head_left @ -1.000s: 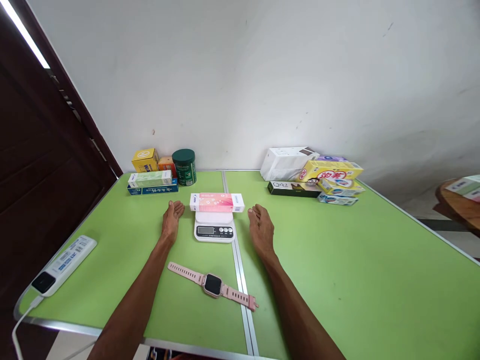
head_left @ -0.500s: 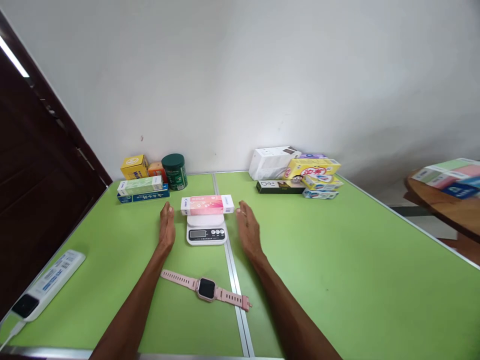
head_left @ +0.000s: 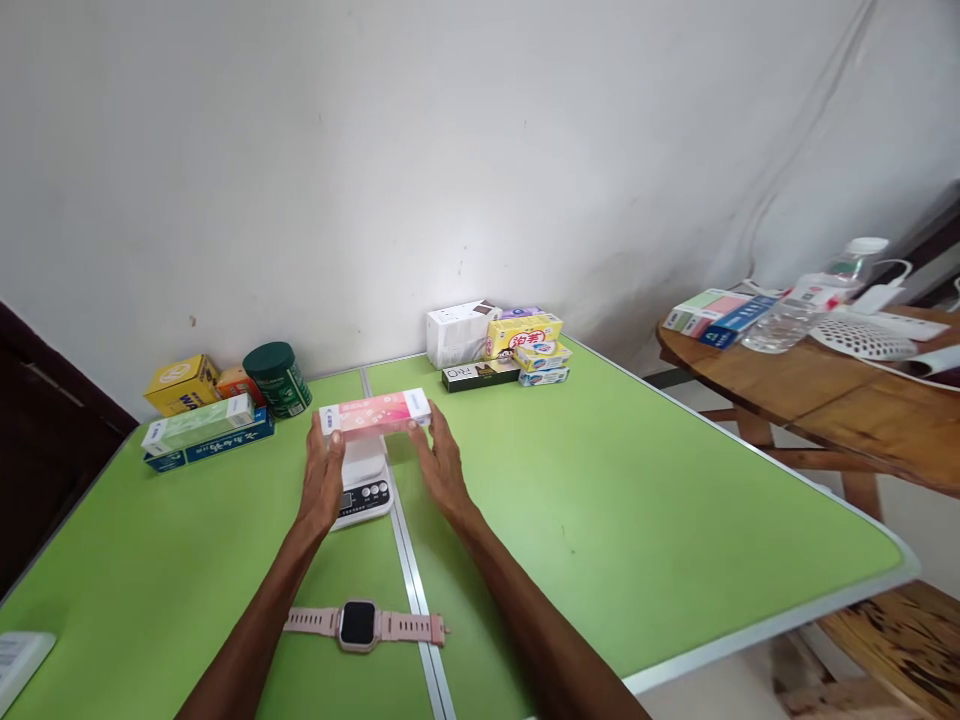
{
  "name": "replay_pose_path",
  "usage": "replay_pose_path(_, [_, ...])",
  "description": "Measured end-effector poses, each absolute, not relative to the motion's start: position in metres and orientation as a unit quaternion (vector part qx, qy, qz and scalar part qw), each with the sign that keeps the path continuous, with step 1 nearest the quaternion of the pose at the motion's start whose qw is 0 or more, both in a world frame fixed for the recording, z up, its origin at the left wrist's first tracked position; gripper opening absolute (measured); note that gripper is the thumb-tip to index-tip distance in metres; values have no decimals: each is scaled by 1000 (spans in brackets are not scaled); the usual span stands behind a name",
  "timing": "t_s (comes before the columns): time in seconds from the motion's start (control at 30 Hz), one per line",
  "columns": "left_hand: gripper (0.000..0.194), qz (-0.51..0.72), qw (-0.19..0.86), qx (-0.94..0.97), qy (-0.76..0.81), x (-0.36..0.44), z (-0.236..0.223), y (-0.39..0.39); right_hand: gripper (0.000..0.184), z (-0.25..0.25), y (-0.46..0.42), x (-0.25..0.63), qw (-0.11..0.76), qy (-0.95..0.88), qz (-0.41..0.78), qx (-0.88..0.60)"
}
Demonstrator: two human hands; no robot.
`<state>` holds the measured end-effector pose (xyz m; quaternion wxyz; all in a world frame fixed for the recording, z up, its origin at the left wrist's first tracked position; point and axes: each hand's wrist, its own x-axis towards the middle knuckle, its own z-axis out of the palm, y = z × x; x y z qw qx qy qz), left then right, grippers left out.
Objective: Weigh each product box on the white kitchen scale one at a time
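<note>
A long pink and white box (head_left: 375, 412) is held just above a small white kitchen scale (head_left: 362, 478) on the green table (head_left: 600, 500). My left hand (head_left: 322, 476) grips the box's left end and my right hand (head_left: 437, 460) grips its right end. Both hands close on the box from the sides. Part of the scale is hidden behind my left hand. A pink smartwatch (head_left: 360, 625) lies flat on the table near me, between my forearms.
Boxes and a dark green can (head_left: 278, 379) stand at the far left by the wall. A stack of boxes (head_left: 499, 345) sits at the far middle. A white device (head_left: 19, 660) lies at the near left edge. A wooden round table (head_left: 810, 375) with a bottle and boxes stands on the right.
Both hands moved in from the table beside the scale and took hold of the pink box's ends, raising it off the scale. The camera turned right.
</note>
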<state>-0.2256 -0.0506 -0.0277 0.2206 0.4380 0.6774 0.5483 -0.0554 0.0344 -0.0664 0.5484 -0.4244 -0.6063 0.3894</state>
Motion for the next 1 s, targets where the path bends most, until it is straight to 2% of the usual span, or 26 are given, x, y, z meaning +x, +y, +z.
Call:
replay_pose_path(0.17, [96, 535, 291, 465, 643, -172, -19, 16, 82, -64, 99, -1, 574, -570, 365, -461])
replay_pose_path(0.33, [92, 521, 320, 484, 626, -124, -33, 92, 85, -67, 177, 45, 569, -564, 299, -518])
replay_pose_path(0.47, [86, 509, 331, 492, 624, -104, -48, 130, 80, -76, 218, 63, 550, -583, 255, -540])
replay_pose_path(0.7, [86, 502, 320, 511, 620, -99, -57, 151, 58, -85, 223, 59, 522, -607, 139, -584])
replay_pose_path(1.0, [96, 422, 366, 529, 639, -81, -34, 162, 53, -89, 215, 55, 499, -611, 82, -608])
